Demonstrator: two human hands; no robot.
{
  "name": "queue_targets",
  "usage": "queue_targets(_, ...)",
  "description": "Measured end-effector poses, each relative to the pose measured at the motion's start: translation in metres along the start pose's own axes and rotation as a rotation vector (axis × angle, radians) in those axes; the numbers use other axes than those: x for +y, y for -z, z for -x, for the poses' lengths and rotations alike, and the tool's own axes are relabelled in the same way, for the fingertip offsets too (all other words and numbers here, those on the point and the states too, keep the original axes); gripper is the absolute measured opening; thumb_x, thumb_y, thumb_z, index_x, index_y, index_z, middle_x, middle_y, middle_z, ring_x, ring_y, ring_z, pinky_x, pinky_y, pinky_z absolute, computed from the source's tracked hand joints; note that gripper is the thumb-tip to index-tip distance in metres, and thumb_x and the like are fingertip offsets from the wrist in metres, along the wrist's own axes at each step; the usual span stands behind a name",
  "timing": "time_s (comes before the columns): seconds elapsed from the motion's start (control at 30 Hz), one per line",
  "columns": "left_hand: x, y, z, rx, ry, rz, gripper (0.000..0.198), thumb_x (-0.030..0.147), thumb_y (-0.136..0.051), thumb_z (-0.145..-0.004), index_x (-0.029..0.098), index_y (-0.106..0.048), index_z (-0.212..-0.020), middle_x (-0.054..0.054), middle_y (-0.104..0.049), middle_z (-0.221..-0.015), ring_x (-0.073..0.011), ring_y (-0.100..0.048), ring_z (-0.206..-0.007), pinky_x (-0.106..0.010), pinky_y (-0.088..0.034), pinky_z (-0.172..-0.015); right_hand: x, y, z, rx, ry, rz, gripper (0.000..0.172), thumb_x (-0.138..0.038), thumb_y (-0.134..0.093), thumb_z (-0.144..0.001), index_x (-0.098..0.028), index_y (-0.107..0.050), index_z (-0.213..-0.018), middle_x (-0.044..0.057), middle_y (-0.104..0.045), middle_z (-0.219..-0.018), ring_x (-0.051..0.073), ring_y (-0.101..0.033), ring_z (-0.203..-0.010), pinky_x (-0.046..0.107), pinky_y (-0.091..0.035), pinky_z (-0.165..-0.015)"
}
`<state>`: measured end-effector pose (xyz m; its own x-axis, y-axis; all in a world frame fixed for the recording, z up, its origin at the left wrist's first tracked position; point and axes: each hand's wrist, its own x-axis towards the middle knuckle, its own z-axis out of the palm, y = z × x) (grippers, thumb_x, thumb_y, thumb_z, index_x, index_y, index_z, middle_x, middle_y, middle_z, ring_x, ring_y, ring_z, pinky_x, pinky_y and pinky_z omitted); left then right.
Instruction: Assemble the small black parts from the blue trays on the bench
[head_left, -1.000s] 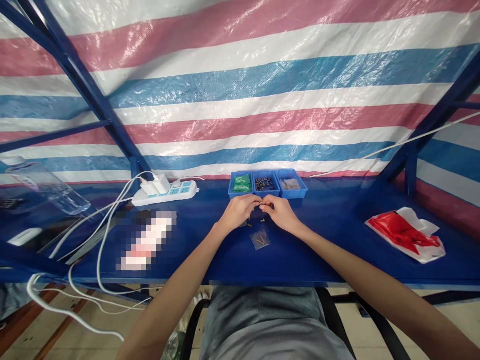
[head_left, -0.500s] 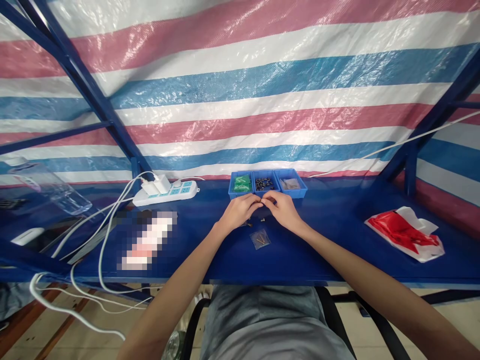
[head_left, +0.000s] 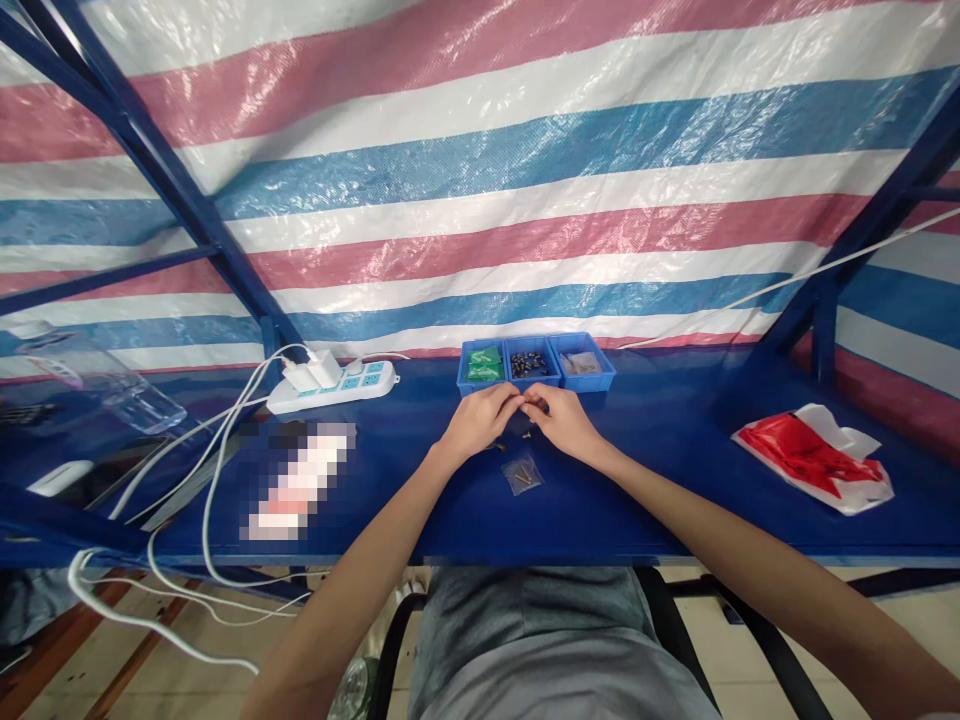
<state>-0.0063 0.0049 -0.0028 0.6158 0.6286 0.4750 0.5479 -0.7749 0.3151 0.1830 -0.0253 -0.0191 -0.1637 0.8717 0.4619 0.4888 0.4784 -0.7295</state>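
Note:
My left hand [head_left: 480, 418] and my right hand [head_left: 559, 415] meet fingertip to fingertip over the table, just in front of three blue bins. Both are closed in a pinch; whatever lies between the fingers is too small to make out. Below them rests a small clear plastic bag [head_left: 523, 475] with screw-like brass pieces inside. A tiny brass-coloured piece [head_left: 526, 435] lies loose between the hands, and another [head_left: 500, 446] is by my left hand. The left bin [head_left: 462, 374] holds green packets [head_left: 485, 364], the middle one small dark parts [head_left: 530, 363], the right one clear bags [head_left: 580, 364].
A white power strip [head_left: 334, 387] with plugs and trailing white cables [head_left: 225, 440] stands to the left, near a clear bottle [head_left: 142, 395]. A red and white plastic package [head_left: 814, 458] lies at the right. Striped sheeting [head_left: 525, 170] hangs behind the blue table [head_left: 637, 510].
The view has shifted slightly. My hands stay pinched together in nearly the same place, and the bag and bins lie as before.

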Motion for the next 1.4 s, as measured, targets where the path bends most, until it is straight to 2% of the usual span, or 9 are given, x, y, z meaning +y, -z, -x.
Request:
queue_targets(0.1, 0.0022, 0.0012, 0.0005, 0.022, -0.023, 0.034, 0.027, 0.032, -0.038, -0.107, 0.023, -0.061, -0.116, -0.005, -0.07, -0.107, -0.0174, -0.067, -0.094, -0.028, -0.05, -0.082, 0.0, -0.0003, 0.0007, 0.002, -0.052, -0.06, 0.011, -0.026, -0.058, -0.09, -0.021, -0.062, -0.081, 0.0, -0.068, -0.073, 0.018, -0.066, -0.067, 0.029, -0.048, -0.066)
queue_targets(0.2, 0.0018, 0.0015, 0.0007, 0.014, -0.029, 0.032, 0.026, 0.027, -0.042, -0.104, 0.023, -0.061, -0.121, -0.005, -0.07, -0.109, -0.017, -0.067, -0.09, -0.028, -0.05, -0.079, 0.0011, -0.0003, 0.0014, -0.001, -0.08, -0.076, 0.014, -0.031, -0.059, -0.091, -0.022, -0.062, -0.081, 0.0, -0.068, -0.07, 0.018, -0.066, -0.064, 0.029, -0.048, -0.063)
queue_targets(0.4, -0.002, 0.0001, 0.0001, 0.0, -0.003, 0.032, 0.02, 0.026, -0.051, -0.099, 0.022, -0.063, -0.115, -0.003, -0.071, -0.098, -0.0141, -0.064, -0.076, -0.025, -0.047, -0.069, -0.0008, 0.0014, 0.0019, 0.009, -0.06, 0.001, 0.02, -0.034, -0.059, -0.093, -0.022, -0.061, -0.077, 0.0, -0.066, -0.067, 0.018, -0.062, -0.062, 0.029, -0.045, -0.061)
queue_targets(0.6, -0.0027, -0.0016, 0.0001, -0.001, -0.03, -0.005, 0.024, 0.036, -0.047, -0.103, 0.021, -0.064, -0.109, -0.002, -0.067, -0.087, -0.0145, -0.062, -0.071, -0.025, -0.044, -0.066, -0.0027, 0.0026, 0.0012, 0.052, -0.007, -0.015, 0.011, -0.032, -0.057, -0.094, -0.023, -0.058, -0.089, 0.002, -0.067, -0.078, 0.018, -0.065, -0.07, 0.029, -0.049, -0.065)
queue_targets(0.87, -0.0054, -0.003, -0.0002, 0.008, -0.039, -0.001, 0.028, 0.038, -0.043, -0.105, 0.021, -0.064, -0.108, -0.004, -0.069, -0.095, -0.0156, -0.064, -0.076, -0.026, -0.045, -0.068, 0.002, 0.0033, 0.001, 0.01, 0.082, 0.035, 0.015, -0.019, -0.046, -0.095, -0.023, -0.057, -0.103, 0.003, -0.068, -0.092, 0.018, -0.068, -0.075, 0.029, -0.052, -0.073)
queue_targets(1.03, -0.0037, -0.0016, -0.0007, -0.023, -0.061, -0.041, 0.035, 0.041, -0.037, -0.107, 0.02, -0.064, -0.105, -0.004, -0.07, -0.093, -0.0179, -0.066, -0.083, -0.027, -0.045, -0.072, 0.004, 0.0034, 0.0, 0.023, 0.123, 0.11, 0.004, -0.023, -0.054, -0.093, -0.023, -0.058, -0.094, 0.005, -0.068, -0.089, 0.021, -0.065, -0.082, 0.032, -0.049, -0.077)
queue_targets(1.17, -0.0019, -0.0003, -0.001, -0.029, -0.028, -0.058, 0.04, 0.042, -0.035, -0.108, 0.02, -0.064, -0.093, -0.003, -0.067, -0.083, -0.017, -0.064, -0.077, -0.027, -0.042, -0.066, 0.0008, 0.0008, 0.001, -0.009, 0.08, 0.107, 0.014, -0.028, -0.055, -0.094, -0.023, -0.056, -0.082, 0.003, -0.067, -0.08, 0.019, -0.062, -0.073, 0.03, -0.046, -0.069)
queue_targets(1.3, -0.0013, -0.0014, -0.0013, 0.04, 0.068, 0.009, 0.03, 0.042, -0.041, -0.106, 0.022, -0.063, -0.104, -0.001, -0.068, -0.084, -0.0154, -0.063, -0.072, -0.026, -0.041, -0.064, -0.0015, -0.0031, 0.0029, -0.044, 0.001, 0.024, 0.018, -0.028, -0.053, -0.094, -0.022, -0.054, -0.077, 0.0, -0.065, -0.073, 0.017, -0.062, -0.063, 0.028, -0.045, -0.062)
queue_targets(1.4, -0.0015, -0.0027, -0.0018, 0.05, 0.045, 0.07, 0.027, 0.039, -0.041, -0.106, 0.022, -0.063, -0.105, -0.002, -0.068, -0.09, -0.0155, -0.064, -0.079, -0.026, -0.046, -0.071, -0.002, -0.0041, 0.0038, -0.058, -0.074, -0.073, 0.017, -0.028, -0.054, -0.093, -0.022, -0.054, -0.077, -0.001, -0.063, -0.068, 0.016, -0.063, -0.058, 0.028, -0.047, -0.059)
